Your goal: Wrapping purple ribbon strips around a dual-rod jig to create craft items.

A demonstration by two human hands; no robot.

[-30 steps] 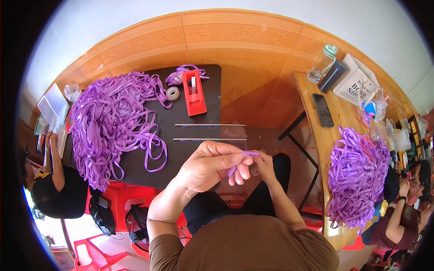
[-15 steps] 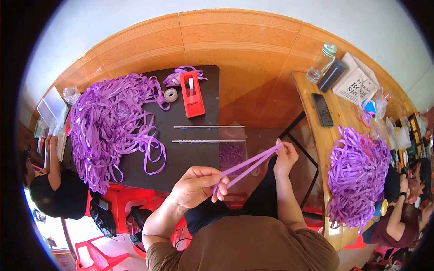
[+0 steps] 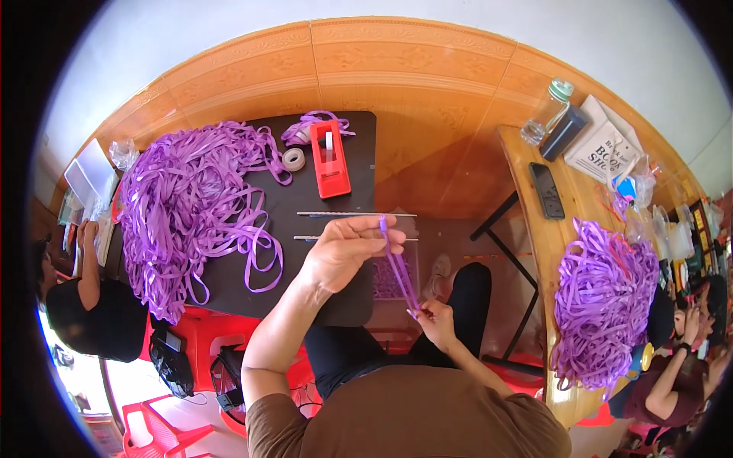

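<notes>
A purple ribbon loop [image 3: 398,267] is stretched between my two hands, over my lap. My left hand [image 3: 347,250] pinches its upper end, just off the right edge of the dark table [image 3: 301,278]. Lower and to the right, my right hand [image 3: 437,322] grips the loop's other end between its fingers. Behind my left hand, two thin metal rods [image 3: 321,214] stick out past the table edge; my fingers partly cover the nearer one. A large heap of purple ribbon [image 3: 191,198] covers the table's left part.
A red tape dispenser [image 3: 330,164] and a tape roll [image 3: 293,159] stand at the table's back. The wooden table [image 3: 534,183] on the right bears a phone [image 3: 547,189], a bottle [image 3: 548,111], a paper bag [image 3: 603,145] and another ribbon heap [image 3: 603,305]. Other people sit at both sides.
My left hand has moved up and toward the rods. My right hand has come down and left, so the ribbon loop now hangs steeply between them.
</notes>
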